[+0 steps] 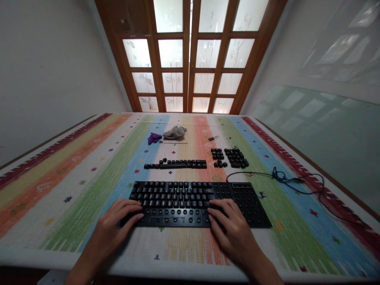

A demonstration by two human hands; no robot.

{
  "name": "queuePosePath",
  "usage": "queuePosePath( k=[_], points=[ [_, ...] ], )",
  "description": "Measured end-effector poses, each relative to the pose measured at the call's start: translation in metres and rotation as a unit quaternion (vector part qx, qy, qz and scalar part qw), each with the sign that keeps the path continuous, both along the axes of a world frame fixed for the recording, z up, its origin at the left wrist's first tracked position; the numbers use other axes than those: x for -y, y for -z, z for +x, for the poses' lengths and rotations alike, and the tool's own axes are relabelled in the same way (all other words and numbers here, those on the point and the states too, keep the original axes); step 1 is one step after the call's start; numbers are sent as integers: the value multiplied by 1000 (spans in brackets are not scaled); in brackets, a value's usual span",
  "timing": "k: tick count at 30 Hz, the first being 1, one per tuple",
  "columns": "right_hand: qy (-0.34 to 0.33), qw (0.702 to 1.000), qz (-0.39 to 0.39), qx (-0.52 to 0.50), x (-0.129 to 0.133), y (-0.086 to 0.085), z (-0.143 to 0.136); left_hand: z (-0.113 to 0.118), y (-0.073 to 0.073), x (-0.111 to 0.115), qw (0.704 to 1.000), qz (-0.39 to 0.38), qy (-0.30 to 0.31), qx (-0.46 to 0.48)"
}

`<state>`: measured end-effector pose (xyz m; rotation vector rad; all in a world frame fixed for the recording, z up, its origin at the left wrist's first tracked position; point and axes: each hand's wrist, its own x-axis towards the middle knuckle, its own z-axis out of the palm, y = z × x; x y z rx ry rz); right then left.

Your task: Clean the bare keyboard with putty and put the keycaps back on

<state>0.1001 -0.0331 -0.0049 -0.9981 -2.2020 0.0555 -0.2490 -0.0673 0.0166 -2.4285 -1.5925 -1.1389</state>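
Observation:
A black keyboard [175,198] lies flat on the table in front of me. Its upper rows carry keycaps, while the lower rows and the number pad on the right show bare key posts. At the keyboard's left end rests my left hand [118,219], thumb and fingers apart on the edge. My right hand [228,223] lies over the right end of the letter section, fingers stretched and apart, touching the keys and the lower rows. Behind the keyboard, loose keycaps are laid out in a row with a long space bar [173,166]. More loose keycaps [236,158] sit in groups to the right.
A grey cloth [175,133] and a purple cloth [154,138] lie farther back, near a thin stick-like item. A small black tool with metal prongs [212,138] is to their right. The keyboard's cable [285,178] coils rightward over the striped tablecloth [97,190].

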Motion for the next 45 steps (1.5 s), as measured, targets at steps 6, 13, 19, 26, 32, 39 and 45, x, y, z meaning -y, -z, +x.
queuePosePath(
  k=[6,13,19,26,32,39,45],
  points=[
    [-2,1000,-8,-2,0,-1,0,-3,-2,0,1000,1,23,-4],
    [-2,1000,-12,0,1,-2,0,-3,-4,2,999,3,34,-15],
    [4,1000,-3,-5,0,-3,-1,-6,-3,0,999,1,38,-15],
    [6,1000,-1,-7,0,-6,-2,-5,-6,2,999,-11,35,-8],
    [7,1000,-1,-6,0,-5,-2,-5,-5,0,999,-6,40,-13],
    [9,1000,2,-1,0,-3,-2,-9,-5,-3,998,-4,55,-17],
    [12,1000,15,9,0,-4,-3,-8,-5,-5,998,3,63,-26]
  ],
)
